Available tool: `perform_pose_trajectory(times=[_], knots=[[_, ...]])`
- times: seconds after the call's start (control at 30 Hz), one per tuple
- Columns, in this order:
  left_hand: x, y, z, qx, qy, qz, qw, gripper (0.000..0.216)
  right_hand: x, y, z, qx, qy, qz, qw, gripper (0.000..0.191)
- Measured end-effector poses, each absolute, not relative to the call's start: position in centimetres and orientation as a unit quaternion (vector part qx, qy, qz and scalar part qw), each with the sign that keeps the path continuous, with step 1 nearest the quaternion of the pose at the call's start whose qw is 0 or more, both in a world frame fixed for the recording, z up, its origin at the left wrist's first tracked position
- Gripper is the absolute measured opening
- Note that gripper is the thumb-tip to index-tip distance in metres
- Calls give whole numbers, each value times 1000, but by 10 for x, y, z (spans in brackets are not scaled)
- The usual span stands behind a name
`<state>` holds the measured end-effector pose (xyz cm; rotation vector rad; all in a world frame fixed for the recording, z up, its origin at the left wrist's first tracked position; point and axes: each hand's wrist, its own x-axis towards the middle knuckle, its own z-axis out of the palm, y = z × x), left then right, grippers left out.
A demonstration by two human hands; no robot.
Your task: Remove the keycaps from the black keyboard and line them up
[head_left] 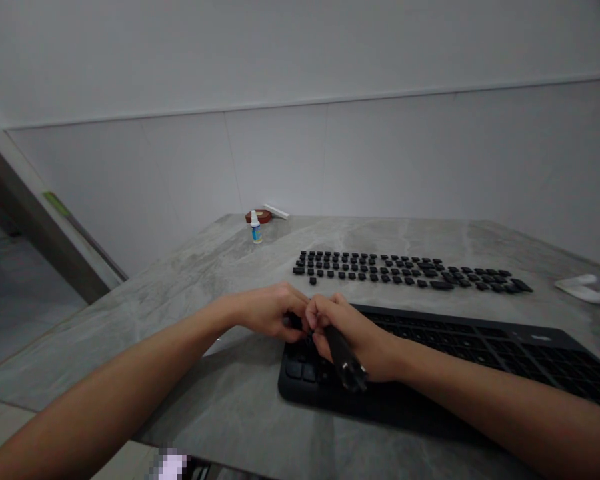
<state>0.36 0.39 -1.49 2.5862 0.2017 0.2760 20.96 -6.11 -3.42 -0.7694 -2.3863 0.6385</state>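
At the left end of the keyboard on the worktop, the left hand braces, grip curled; whether it pinches anything, I cannot tell. The right hand has its grip wrapped around a black tool, angled toward the keys. Behind, loose keycaps lie in rows, in keyboard order.

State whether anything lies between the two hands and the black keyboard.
Nothing visible does. The left hand and right hand, which holds a dark tool, are at the left end of the keyboard; the loose keycaps lie beyond it.

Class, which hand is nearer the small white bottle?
Left. The left hand lies in front of the bottle; the right hand, gripping a tool, sits farther right.
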Motion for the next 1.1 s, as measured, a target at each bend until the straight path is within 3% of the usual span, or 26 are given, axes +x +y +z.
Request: perform_pose_trajectory(times=[0.23,0.57,0.73,1.1], knots=[[5,3,-14,961,54,114,247,20,207,-61,-31,-257,-897,249,259,29],[4,2,-10,976,41,96,192,10,217,-59,-29,-165,-909,263,277,6],[5,0,-9,982,30,100,155,14,215,-59,-31,-154,-934,232,223,7],[5,1,-12,985,13,121,120,13,214,-55,-32,-193,-910,268,251,14]])
